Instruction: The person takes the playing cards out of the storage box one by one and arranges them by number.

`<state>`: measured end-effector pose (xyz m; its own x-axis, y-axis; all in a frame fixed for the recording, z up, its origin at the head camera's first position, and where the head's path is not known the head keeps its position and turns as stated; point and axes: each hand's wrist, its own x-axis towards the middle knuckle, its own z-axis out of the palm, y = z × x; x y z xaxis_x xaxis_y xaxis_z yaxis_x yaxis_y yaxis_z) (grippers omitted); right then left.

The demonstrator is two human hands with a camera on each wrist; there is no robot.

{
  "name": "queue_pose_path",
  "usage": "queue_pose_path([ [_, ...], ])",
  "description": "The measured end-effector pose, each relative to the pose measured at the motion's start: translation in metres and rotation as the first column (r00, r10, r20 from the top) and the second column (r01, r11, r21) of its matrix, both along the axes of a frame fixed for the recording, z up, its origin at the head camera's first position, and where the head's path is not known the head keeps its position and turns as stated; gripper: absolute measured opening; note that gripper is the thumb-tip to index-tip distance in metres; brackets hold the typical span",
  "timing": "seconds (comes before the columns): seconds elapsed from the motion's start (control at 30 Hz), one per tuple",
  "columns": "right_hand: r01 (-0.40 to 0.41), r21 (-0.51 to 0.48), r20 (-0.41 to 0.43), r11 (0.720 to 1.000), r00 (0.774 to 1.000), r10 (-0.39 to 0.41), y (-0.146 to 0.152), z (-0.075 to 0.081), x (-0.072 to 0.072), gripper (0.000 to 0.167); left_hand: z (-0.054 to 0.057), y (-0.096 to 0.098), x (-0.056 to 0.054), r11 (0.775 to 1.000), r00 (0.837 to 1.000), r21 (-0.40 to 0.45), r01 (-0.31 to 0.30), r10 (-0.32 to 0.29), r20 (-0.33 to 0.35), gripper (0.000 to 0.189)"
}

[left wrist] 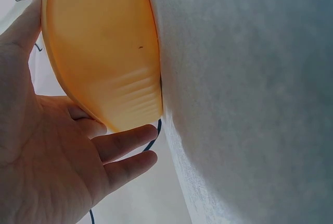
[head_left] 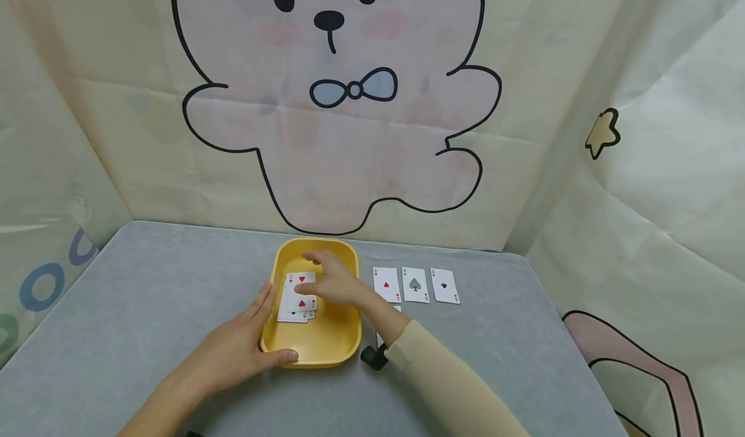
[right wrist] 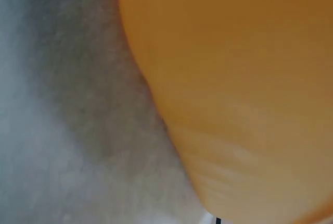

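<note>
A yellow plastic tray [head_left: 340,340] stands on the table, with a small stack of playing cards in its left half. The two of hearts [head_left: 301,298] lies on top, and the edges of white cards [head_left: 291,317] show beneath it. My left hand [head_left: 241,346] grips the tray's left side, thumb at the near rim. In the left wrist view some of its fingers [left wrist: 125,143] stretch past the end of the tray. My right hand [head_left: 334,278] reaches over the cards, thumb and fingers spread wide apart, the thumb overlapping the two of hearts.
Right of the tray lie an ace of hearts [head_left: 387,285], an ace of spades [head_left: 415,285] and an ace of clubs [head_left: 445,286] in a row. My right forearm partly hides cards below the ace of hearts. A printed cloth wall [head_left: 407,165] rises behind the grey table [head_left: 174,282].
</note>
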<state>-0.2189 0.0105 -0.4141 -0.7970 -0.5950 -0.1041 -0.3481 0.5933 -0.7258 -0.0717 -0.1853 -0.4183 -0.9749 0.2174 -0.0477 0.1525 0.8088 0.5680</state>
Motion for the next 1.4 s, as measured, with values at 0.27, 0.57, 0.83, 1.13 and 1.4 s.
queue_pose_path([
  [0.27,0.006,0.105,0.031,0.994,0.999,-0.01,-0.011,-0.008,-0.001,0.091,0.001,0.0,0.0,1.0,1.0,-0.004,0.004,-0.004,-0.008,0.124],
  [0.57,0.0,0.191,-0.022,0.982,1.0,0.004,-0.013,-0.013,-0.006,0.096,0.003,0.001,-0.003,1.0,1.0,-0.013,0.014,-0.014,0.008,0.124],
  [0.83,-0.044,0.286,-0.055,0.957,0.997,0.063,-0.017,-0.019,-0.007,0.096,0.002,0.0,-0.003,1.0,1.0,-0.008,0.016,-0.016,0.006,0.124],
  [1.13,-0.067,0.365,-0.092,0.929,0.99,0.107,-0.018,-0.02,-0.006,0.096,0.0,-0.001,-0.002,1.0,1.0,-0.002,0.015,-0.015,-0.004,0.124],
  [1.4,-0.067,0.404,-0.11,0.912,0.987,0.121,-0.019,-0.022,-0.005,0.093,0.0,-0.001,0.001,1.0,1.0,0.002,0.005,-0.005,-0.002,0.124],
])
